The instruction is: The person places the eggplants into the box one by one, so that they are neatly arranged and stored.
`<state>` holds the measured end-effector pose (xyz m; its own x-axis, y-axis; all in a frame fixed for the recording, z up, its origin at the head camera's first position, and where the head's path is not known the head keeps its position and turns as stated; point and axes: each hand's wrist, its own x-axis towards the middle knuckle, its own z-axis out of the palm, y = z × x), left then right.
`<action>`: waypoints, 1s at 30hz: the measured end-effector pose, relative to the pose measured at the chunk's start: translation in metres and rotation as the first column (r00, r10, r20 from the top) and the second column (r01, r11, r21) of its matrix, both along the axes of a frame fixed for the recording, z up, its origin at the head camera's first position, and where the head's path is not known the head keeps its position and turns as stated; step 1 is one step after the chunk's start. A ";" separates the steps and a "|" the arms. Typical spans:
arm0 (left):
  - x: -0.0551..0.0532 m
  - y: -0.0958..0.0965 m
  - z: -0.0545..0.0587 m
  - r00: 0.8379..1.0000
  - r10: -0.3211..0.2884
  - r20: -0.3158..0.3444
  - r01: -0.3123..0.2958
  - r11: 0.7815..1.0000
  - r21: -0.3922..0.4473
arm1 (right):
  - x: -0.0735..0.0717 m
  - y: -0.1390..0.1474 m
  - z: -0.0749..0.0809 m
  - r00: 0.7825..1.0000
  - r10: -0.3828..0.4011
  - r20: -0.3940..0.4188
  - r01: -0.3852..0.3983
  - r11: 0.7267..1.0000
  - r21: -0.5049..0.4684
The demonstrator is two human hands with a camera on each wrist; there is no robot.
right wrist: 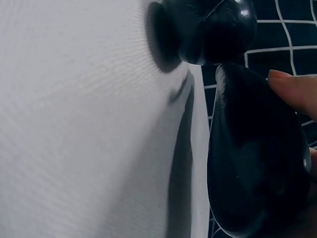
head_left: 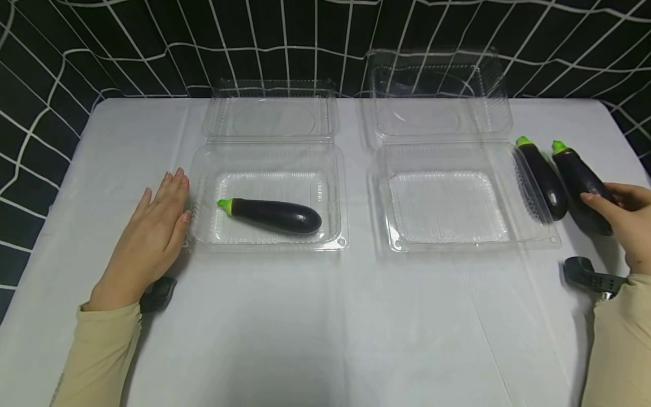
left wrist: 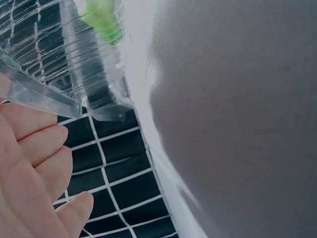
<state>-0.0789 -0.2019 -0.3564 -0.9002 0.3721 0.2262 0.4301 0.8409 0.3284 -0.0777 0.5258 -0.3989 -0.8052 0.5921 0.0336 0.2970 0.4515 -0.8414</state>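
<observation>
My right hand (head_left: 633, 220) grips a dark purple eggplant (head_left: 580, 175) with a bright green stem end, thumb on one side and fingers on the other. In the right wrist view the rounded end of this eggplant (right wrist: 257, 153) fills the right half. Close to its left lies a second eggplant (head_left: 543, 175), against the right side of a clear hinged container (head_left: 468, 247). A third eggplant (head_left: 274, 216) lies sideways inside the left clear container (head_left: 274, 247), stem to the left. Beside that container's left wall, my left hand (head_left: 152, 232) is held with fingers extended and holds nothing.
Both containers have their lids folded back, the left lid (head_left: 272, 121) and the right lid (head_left: 439, 121) toward the far table edge. A white cloth covers the table (head_left: 305, 328). Dark fabric with a white grid (head_left: 305, 34) rises behind it.
</observation>
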 end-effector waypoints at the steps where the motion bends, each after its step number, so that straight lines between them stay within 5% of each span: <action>1: 0.000 0.000 0.000 1.000 0.000 0.001 0.000 1.000 0.000 | 0.000 0.001 0.000 1.000 0.000 -0.004 0.000 1.000 -0.007; 13: -0.002 0.003 0.002 1.000 -0.006 0.000 0.006 1.000 -0.012 | -0.008 0.026 -0.006 0.999 -0.042 0.008 0.041 0.996 0.074; 22: -0.001 0.002 0.003 1.000 0.000 0.003 0.000 1.000 -0.009 | -0.016 0.045 -0.006 1.000 0.030 -0.006 -0.030 0.994 0.105; 30: 0.000 0.002 0.002 1.000 0.009 -0.003 -0.009 1.000 -0.021 | -0.022 0.052 -0.005 0.996 0.059 0.064 -0.074 0.960 0.272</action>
